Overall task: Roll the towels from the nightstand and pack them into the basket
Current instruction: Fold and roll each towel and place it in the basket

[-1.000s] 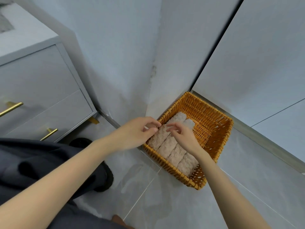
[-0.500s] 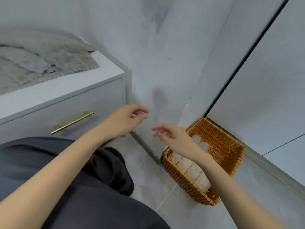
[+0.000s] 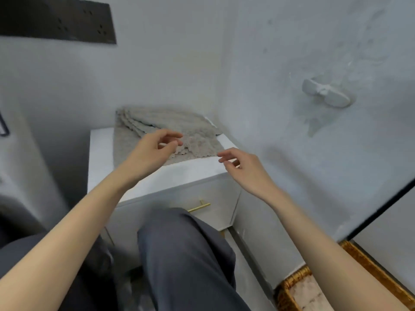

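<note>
A loose pile of grey-beige towels lies flat on top of the white nightstand. My left hand hovers over the near edge of the pile, fingers loosely curled and empty. My right hand hangs in the air off the nightstand's right corner, fingers relaxed, holding nothing. The wicker basket sits on the floor at the bottom right, partly hidden by my right forearm, with rolled beige towels inside it.
The nightstand stands in a corner between grey walls and has a gold drawer handle. My knee in dark trousers is raised in front of it. A white hook is fixed on the right wall, and a dark panel hangs at upper left.
Both hands left the rolled towels in the basket and rose to the nightstand top. The view swung up and left, so the basket dropped to the bottom right corner.
</note>
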Demonstrator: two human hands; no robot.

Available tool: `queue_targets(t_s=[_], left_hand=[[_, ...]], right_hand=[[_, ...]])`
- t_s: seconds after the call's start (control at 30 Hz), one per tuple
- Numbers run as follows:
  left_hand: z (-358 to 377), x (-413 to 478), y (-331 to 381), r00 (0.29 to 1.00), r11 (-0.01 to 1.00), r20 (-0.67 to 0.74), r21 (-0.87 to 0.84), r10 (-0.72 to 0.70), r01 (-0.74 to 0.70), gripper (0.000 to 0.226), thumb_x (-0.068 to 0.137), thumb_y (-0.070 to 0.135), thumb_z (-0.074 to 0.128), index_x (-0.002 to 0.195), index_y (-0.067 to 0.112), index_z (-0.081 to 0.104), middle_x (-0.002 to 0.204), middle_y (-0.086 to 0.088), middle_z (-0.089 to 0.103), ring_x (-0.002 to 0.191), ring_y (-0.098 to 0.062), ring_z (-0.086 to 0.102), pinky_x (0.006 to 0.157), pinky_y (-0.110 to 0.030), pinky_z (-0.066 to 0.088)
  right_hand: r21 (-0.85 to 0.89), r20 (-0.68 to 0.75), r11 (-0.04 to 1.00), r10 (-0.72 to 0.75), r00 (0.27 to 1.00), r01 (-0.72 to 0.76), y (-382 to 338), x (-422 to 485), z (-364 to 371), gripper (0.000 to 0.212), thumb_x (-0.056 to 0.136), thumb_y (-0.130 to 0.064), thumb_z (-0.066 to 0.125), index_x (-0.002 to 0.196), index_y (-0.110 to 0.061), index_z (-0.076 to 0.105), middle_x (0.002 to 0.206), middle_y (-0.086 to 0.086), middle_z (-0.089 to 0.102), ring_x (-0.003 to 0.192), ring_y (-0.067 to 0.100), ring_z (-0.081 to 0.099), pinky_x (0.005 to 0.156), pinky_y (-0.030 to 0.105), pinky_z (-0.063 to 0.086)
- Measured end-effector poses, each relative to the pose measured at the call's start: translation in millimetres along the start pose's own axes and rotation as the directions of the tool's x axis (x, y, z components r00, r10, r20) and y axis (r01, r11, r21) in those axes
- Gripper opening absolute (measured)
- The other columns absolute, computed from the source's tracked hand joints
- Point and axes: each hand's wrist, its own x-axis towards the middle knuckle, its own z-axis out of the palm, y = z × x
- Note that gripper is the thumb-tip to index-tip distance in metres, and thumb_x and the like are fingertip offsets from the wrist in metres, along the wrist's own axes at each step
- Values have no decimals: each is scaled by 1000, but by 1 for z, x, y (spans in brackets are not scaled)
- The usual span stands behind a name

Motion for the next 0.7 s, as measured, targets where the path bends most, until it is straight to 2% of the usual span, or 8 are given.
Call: queue_targets(t_s=[0.07, 0.13, 0.23, 0.37, 0.43, 0.53, 0.63, 0.7], left_hand=[[-22, 3, -6, 998, 1000, -55, 24, -14, 16, 23, 96, 15, 50, 113, 24, 61, 101, 12, 67, 91, -7, 62, 78, -19, 50], [-43, 7, -15, 995, 998, -96, 51, -39, 44, 24, 96, 17, 49, 115, 26, 60, 102, 13, 67, 95, -7, 62, 85, -26, 50], [-65, 14, -31, 988, 994, -142, 77, -66, 78, 23, 96, 18, 50, 113, 31, 59, 105, 13, 66, 97, -9, 62, 88, -30, 49], [-77, 22, -52, 982, 991, -161, 72, -100, 113, 23, 96, 19, 50, 114, 31, 58, 109, 12, 65, 101, -8, 60, 89, -29, 48], [-77, 27, -61, 980, 990, -166, 62, -114, 125, 22, 96, 20, 50, 113, 32, 57, 111, 11, 64, 102, -8, 59, 88, -28, 48], [-75, 36, -74, 977, 989, -166, 46, -132, 141, 24, 96, 20, 50, 118, 29, 57, 112, 10, 63, 104, -9, 58, 88, -27, 48], [-70, 47, -83, 978, 990, -158, 28, -134, 140, 27, 96, 18, 49, 121, 26, 57, 113, 8, 62, 103, -8, 58, 81, -22, 47], [-67, 54, -89, 978, 989, -156, 15, -140, 144, 27, 97, 18, 48, 120, 26, 57, 114, 8, 62, 103, -9, 58, 77, -20, 48]], right_hand=[[-12, -3, 1000, -24, 1000, 24, -10, 24, 11, 29, 92, -15, 50, 115, -24, 64, 104, -13, 66, 76, 1, 59, 68, 16, 44], [-27, 8, 999, -47, 999, 47, -21, 47, 24, 29, 92, -15, 49, 115, -25, 64, 106, -14, 65, 77, -2, 58, 70, 17, 44], [-61, 27, 995, -73, 997, 74, -36, 82, 44, 31, 92, -15, 48, 119, -24, 61, 116, -12, 63, 80, -1, 56, 78, 26, 48], [-162, 8, 984, -70, 997, 71, -39, 120, 75, 32, 94, -17, 49, 125, -18, 58, 130, -2, 57, 109, 13, 56, 84, 23, 39], [-220, -6, 975, -43, 999, 41, -35, 132, 88, 33, 94, -16, 49, 126, -15, 57, 133, 5, 54, 116, 18, 53, 92, 28, 42], [-307, -29, 952, 11, 1000, -19, -27, 147, 103, 38, 93, -20, 50, 130, -13, 53, 134, 7, 51, 123, 24, 45, 101, 35, 39], [-364, -91, 930, 19, 996, -51, -17, 156, 112, 37, 93, -25, 53, 129, -16, 54, 132, 5, 53, 124, 25, 43, 100, 37, 38], [-382, -157, 923, -18, 987, -44, -12, 159, 117, 29, 96, -24, 49, 122, -16, 59, 124, 4, 58, 118, 26, 48, 93, 37, 41]])
